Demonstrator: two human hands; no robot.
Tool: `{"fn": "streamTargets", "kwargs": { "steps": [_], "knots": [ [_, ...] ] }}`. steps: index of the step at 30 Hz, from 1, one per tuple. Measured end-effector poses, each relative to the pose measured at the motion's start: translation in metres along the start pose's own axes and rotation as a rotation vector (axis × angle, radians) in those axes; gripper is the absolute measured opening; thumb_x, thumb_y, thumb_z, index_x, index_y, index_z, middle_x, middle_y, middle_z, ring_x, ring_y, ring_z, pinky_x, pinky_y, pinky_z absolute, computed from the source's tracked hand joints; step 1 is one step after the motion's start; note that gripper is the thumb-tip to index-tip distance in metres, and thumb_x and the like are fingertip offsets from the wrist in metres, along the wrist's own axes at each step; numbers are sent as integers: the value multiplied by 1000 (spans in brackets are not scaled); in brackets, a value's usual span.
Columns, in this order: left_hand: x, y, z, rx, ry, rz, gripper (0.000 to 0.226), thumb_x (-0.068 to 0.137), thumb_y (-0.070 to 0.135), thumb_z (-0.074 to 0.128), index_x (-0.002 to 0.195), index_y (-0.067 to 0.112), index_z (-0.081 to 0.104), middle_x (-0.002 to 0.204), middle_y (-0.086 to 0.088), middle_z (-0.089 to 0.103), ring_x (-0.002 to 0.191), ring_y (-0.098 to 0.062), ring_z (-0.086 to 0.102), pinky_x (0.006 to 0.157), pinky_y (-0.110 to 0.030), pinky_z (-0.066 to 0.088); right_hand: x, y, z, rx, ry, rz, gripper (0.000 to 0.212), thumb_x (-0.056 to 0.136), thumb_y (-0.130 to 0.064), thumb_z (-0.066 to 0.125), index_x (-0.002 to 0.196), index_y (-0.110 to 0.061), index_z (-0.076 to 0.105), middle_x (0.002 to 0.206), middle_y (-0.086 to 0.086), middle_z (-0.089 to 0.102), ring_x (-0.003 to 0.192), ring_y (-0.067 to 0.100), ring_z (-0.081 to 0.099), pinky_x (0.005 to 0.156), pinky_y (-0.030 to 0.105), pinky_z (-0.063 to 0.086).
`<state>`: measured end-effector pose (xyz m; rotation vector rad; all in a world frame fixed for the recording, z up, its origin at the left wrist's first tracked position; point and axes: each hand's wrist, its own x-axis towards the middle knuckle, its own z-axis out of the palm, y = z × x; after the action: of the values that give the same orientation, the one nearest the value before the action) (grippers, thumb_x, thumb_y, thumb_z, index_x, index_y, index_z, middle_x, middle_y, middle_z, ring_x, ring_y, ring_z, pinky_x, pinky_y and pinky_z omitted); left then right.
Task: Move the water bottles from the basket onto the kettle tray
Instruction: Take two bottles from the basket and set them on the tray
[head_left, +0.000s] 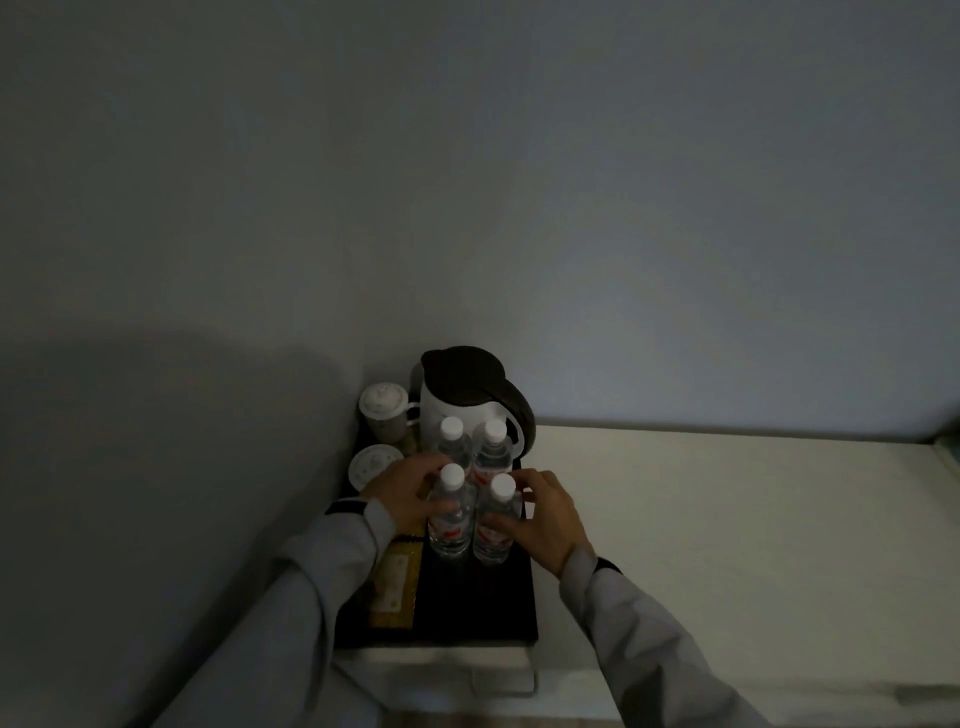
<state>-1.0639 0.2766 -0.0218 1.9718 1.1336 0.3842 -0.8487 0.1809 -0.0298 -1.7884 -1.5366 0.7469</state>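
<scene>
Bottles: four upright on the tray (483, 608), two rows of two, before the kettle (467, 400).
Left hand (410, 493): my fingers wrap the near-left bottle (451, 514).
Right hand (540, 519): my fingers curl round the near-right bottle (496, 525).
Axis: both bottles stand vertical, side by side between my palms.
Basket: not in view.
Judgement: placing looks nearly done; next I'd let go outward.
Counter (727, 545): pale.

Tray (478, 618) front bare — open approach. Four bottles (451, 512) packed tight; kettle (467, 400) blocks behind, cups (382, 413) and wall (182, 467) left. Bench (727, 519) open rightward.
</scene>
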Motion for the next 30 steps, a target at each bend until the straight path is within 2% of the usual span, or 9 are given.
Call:
{"fn": "streamTargets", "kwargs": {
  "steps": [5, 9, 12, 15, 19, 24, 30],
  "knots": [
    [-1, -1, 1, 26, 38, 12, 48, 75, 22, 79, 109, 41, 52, 112, 12, 58, 109, -16, 57, 89, -32, 43, 1, 0, 0, -4, 1, -34, 49, 70, -45, 81, 113, -30, 62, 105, 2, 57, 98, 23, 61, 90, 39, 53],
    [-1, 0, 4, 34, 59, 14, 43, 77, 24, 79, 114, 26, 58, 114, 8, 60, 111, -22, 59, 91, -36, 48, 0, 1, 2, -8, 8, -47, 49, 70, -45, 79, 114, -31, 63, 104, 4, 58, 97, 24, 61, 89, 37, 53],
    [-1, 3, 10, 74, 115, -6, 46, 77, 31, 78, 117, 19, 58, 119, -3, 63, 108, -25, 59, 91, -43, 50, 1, 1, 3, -15, 15, -46, 47, 70, -42, 79, 112, -30, 63, 103, 3, 58, 97, 23, 61, 89, 38, 53],
    [0, 6, 18, 107, 185, -21, 45, 78, 32, 77, 117, 20, 56, 121, -5, 62, 108, -25, 58, 90, -39, 49, 1, 2, 3, -15, 15, -41, 47, 71, -42, 80, 112, -29, 63, 103, 4, 57, 97, 24, 61, 88, 39, 53],
    [0, 5, 19, 92, 193, -17, 49, 79, 30, 77, 122, 21, 56, 127, -6, 58, 114, -26, 56, 95, -41, 48, 0, 3, 3, -9, 9, -38, 50, 72, -43, 79, 117, -27, 63, 106, 7, 58, 98, 27, 61, 89, 41, 52],
    [-2, 4, 19, 43, 250, -21, 39, 77, 28, 79, 109, 17, 59, 114, -7, 60, 104, -25, 58, 90, -41, 49, -1, 1, 4, -3, 23, -43, 47, 75, -39, 80, 118, -25, 66, 109, 9, 65, 101, 27, 62, 88, 35, 50],
    [-3, 4, 20, 44, 242, -11, 41, 76, 30, 79, 111, 21, 59, 115, -6, 59, 105, -24, 57, 90, -40, 49, -1, 1, 8, 9, 70, -50, 43, 78, -36, 77, 117, -23, 67, 113, 9, 68, 104, 28, 63, 87, 35, 50]
  ]
}}
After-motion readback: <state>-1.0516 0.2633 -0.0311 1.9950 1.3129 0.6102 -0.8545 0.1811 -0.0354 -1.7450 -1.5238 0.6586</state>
